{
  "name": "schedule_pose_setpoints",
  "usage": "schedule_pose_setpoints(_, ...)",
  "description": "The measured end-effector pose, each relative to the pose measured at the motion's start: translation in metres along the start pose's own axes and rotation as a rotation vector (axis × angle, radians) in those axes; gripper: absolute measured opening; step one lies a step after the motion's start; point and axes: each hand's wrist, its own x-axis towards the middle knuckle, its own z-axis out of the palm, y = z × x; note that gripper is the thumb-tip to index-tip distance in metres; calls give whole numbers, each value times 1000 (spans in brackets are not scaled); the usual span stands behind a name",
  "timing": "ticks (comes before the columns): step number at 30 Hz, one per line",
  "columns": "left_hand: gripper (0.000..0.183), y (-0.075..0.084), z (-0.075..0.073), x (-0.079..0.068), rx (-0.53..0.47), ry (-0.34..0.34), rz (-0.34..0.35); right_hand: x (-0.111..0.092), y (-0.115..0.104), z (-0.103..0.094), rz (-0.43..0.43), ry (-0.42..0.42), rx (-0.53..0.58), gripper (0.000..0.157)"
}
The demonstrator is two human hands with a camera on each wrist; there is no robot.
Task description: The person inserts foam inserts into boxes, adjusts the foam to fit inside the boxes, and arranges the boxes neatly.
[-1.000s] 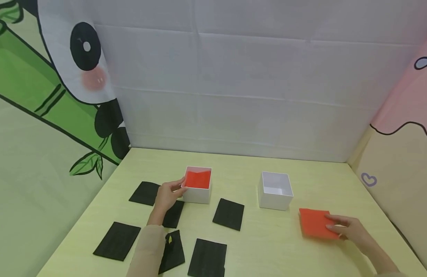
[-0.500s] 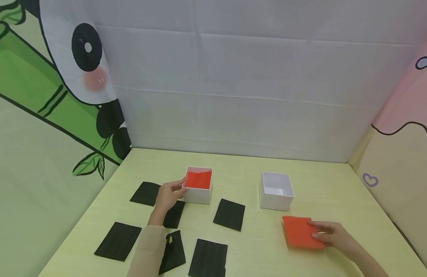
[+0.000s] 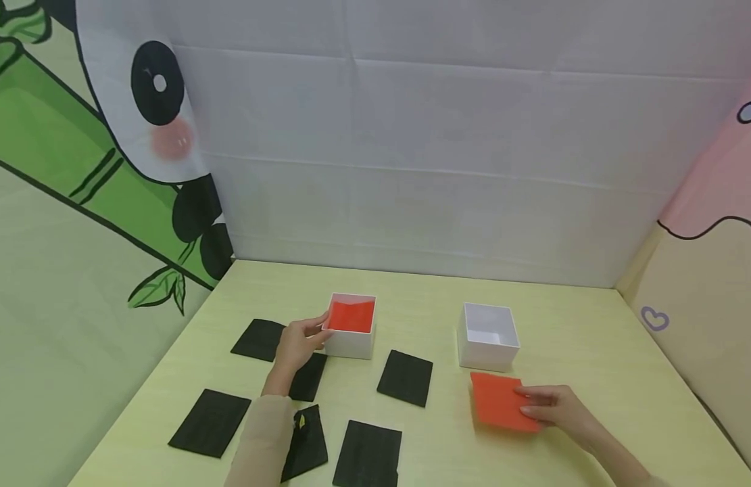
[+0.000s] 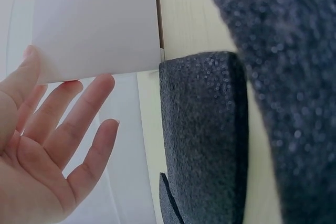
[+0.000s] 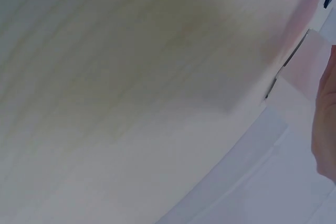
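Note:
On the left side of the table, my left hand (image 3: 295,346) holds a white box (image 3: 349,347) at its left corner, thumb and fingers on its walls. Inside this box shows an orange-red piece (image 3: 352,316). The left wrist view has the thumb and fingertips of my left hand (image 4: 58,145) at an edge of the white box (image 4: 100,24). My right hand (image 3: 558,409) pinches an orange-red square sheet (image 3: 499,402) by its right edge, above the table. Only part of my right hand (image 5: 326,124) appears in the right wrist view; the sheet is hidden there.
A second white box (image 3: 488,356), open at the top, stands just behind the orange-red sheet. Several black foam squares lie around my left forearm, among them one black foam square (image 3: 405,379) between the boxes. A white cloth (image 3: 412,135) hangs behind the table.
My right hand has moved left with the orange-red sheet, from right of the second box to in front of it. My left hand stays at its box.

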Motion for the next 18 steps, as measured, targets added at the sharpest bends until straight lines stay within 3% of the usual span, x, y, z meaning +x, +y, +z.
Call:
schedule_pose_setpoints(5,51,2,0,-1,7,-3,-13,6,-3,9,-42,-36,49,51)
schedule_pose_setpoints(18,52,0,0,-1,-1,5,-40,26,-25,34,-63,-6,44,53)
